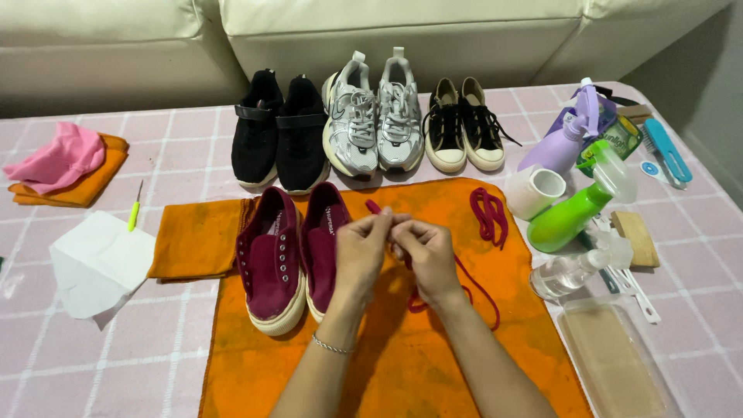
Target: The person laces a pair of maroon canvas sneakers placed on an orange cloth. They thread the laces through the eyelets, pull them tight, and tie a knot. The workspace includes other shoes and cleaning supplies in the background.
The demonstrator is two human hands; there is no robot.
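Maroon flat cotton shoelace [464, 272] trailed limp and looping toward 4 o'clock over the orange cloth [402, 364], its upper end pinched between left hand [362, 251] and right hand [427, 251], both closed, beside laceless maroon canvas sneakers [272, 263].

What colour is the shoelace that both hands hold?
Dark red, matching the lace-less sneakers beside it; the shoelace shows best in the head view.

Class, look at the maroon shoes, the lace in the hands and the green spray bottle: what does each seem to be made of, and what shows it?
Maroon shoes: likely matte canvas uppers with metal-looking eyelets and a cream, rubber-like sole.
Maroon lace: probably woven textile cord; it bends limply where both hands pinch it.
Green spray bottle: apparently glossy plastic, with bright highlights.
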